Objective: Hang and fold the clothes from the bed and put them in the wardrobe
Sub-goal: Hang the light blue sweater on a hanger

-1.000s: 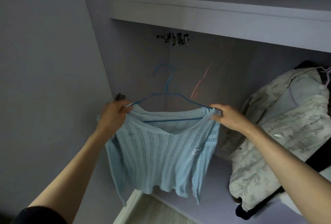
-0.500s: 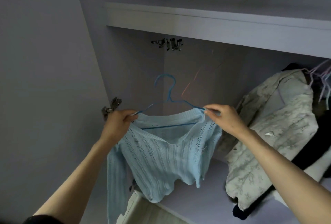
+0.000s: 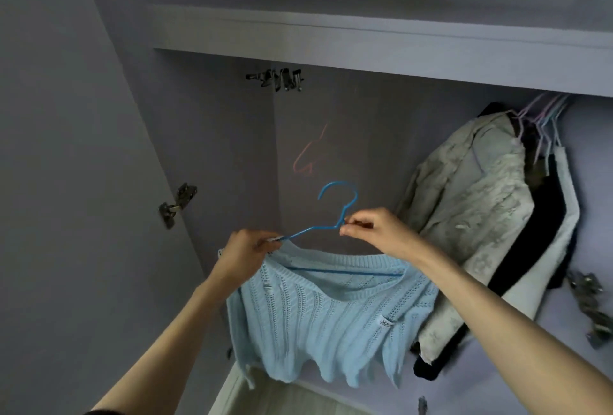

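A: Item: sweater (image 3: 331, 308), pale blue openwork knit, carried on a blue wire hanger (image 3: 335, 212). Step in hand?

B: Hanging, judged near its end. The sweater is already draped over the hanger's shoulders and is held up inside the wardrobe (image 3: 212, 156), below the shelf (image 3: 381, 46). No rail can be made out; it is presumed hidden behind the shelf's front edge.

A: Hands?

B: Left hand (image 3: 247, 252): closed round the hanger's left arm and the knit at that shoulder. Right hand (image 3: 371, 232): the wire at the base of the hook is pinched between thumb and fingertips.

A: Next move required?

B: By estimate, the hook is to be lifted and turned toward the rail, then set over it to the left of the hung clothes (image 3: 491, 215) at the right. The left shoulder would need to be let go only once the hook is seated.

A: Condition of item?

B: Ribbed lace pattern, scalloped hem, a small label showing near the right side. Neckline sagging below the hanger's bar; the fabric hangs bunched and somewhat uneven. A slip off the thin wire is thought possible.
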Tool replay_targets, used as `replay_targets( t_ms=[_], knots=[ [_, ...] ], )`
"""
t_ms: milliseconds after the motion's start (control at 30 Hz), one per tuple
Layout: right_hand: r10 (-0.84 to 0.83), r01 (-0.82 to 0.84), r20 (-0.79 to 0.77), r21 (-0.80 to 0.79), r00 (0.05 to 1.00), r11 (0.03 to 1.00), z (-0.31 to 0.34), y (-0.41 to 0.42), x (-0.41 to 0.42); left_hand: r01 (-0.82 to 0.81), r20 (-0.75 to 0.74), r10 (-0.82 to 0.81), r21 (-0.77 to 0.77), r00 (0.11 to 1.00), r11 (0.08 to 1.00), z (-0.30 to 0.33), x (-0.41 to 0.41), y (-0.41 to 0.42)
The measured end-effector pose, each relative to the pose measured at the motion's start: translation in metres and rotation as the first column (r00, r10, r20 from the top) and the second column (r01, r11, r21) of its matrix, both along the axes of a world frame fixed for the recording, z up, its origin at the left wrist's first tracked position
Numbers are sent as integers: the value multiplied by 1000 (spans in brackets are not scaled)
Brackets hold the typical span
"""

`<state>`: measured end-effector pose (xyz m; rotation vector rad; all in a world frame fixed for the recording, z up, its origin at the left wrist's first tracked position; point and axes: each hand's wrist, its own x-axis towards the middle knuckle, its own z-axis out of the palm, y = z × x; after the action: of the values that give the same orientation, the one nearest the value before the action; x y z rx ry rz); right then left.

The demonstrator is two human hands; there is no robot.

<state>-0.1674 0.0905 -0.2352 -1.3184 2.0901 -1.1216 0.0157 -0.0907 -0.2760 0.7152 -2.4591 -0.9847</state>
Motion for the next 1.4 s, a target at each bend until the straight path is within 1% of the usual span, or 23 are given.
replay_targets(
  t_ms=[67, 167, 233, 300, 367, 433, 533, 600, 700, 800, 867, 900, 967, 1067, 1167, 1233, 1300, 1400],
  knots=[
    [-33, 33, -3, 20, 999, 999, -2, 12, -3, 41, 0, -41, -39, 999, 998, -2, -4, 9],
    [-159, 159, -2, 43, 987, 986, -1, 29, -11, 87, 64, -80, -109, 995, 990, -5, -11, 16],
    [-238, 238, -7, 64, 971, 969, 1, 37, -18, 103, 120, -87, -126, 989, 987, -5, -15, 19],
    [-336, 334, 4, 114, 942, 936, 3, 49, -27, 120, 116, -103, -148, 988, 982, -3, -24, 23],
    [-431, 411, 66, 197, 900, 890, 3, 59, -36, 153, 91, -138, -185, 986, 971, 1, -33, 26],
    [-511, 463, 178, 250, 841, 850, 1, 66, -43, 189, 89, -173, -238, 981, 953, 11, -42, 32],
    [-584, 533, 407, 243, 702, 811, 3, 71, -50, 229, 30, -237, -396, 971, 889, 32, -59, 43],
    [-598, 571, 491, 226, 633, 790, 10, 76, -56, 241, -12, -289, -519, 957, 820, 51, -71, 53],
    [-559, 592, 624, 185, 546, 784, 21, 84, -68, 216, -47, -338, -684, 940, 696, 78, -88, 67],
    [-432, 607, 800, 109, 417, 787, 30, 92, -79, 145, -85, -361, -813, 929, 564, 101, -104, 79],
    [-333, 630, 876, 43, 349, 775, 35, 96, -87, 82, -120, -366, -867, 923, 491, 113, -115, 84],
    [-290, 641, 897, 9, 335, 768, 37, 97, -91, 48, -140, -370, -888, 918, 456, 119, -120, 86],
    [-223, 661, 915, -60, 336, 748, 41, 99, -100, -10, -169, -361, -915, 917, 404, 131, -133, 89],
    [-174, 703, 920, -138, 353, 697, 45, 99, -116, -50, -176, -293, -918, 940, 393, 148, -151, 93],
    [-143, 719, 914, -195, 381, 667, 43, 99, -134, -20, -133, -238, -906, 962, 424, 155, -166, 90],
    [-144, 720, 909, -205, 390, 663, 41, 97, -146, 5, -96, -216, -905, 972, 426, 156, -172, 84],
    [-115, 742, 919, -225, 377, 631, 40, 93, -156, -5, -99, -210, -914, 973, 406, 155, -175, 79],
    [-19, 800, 946, -264, 325, 538, 42, 85, -167, -60, -146, -205, -925, 968, 374, 152, -179, 74]
  ],
)
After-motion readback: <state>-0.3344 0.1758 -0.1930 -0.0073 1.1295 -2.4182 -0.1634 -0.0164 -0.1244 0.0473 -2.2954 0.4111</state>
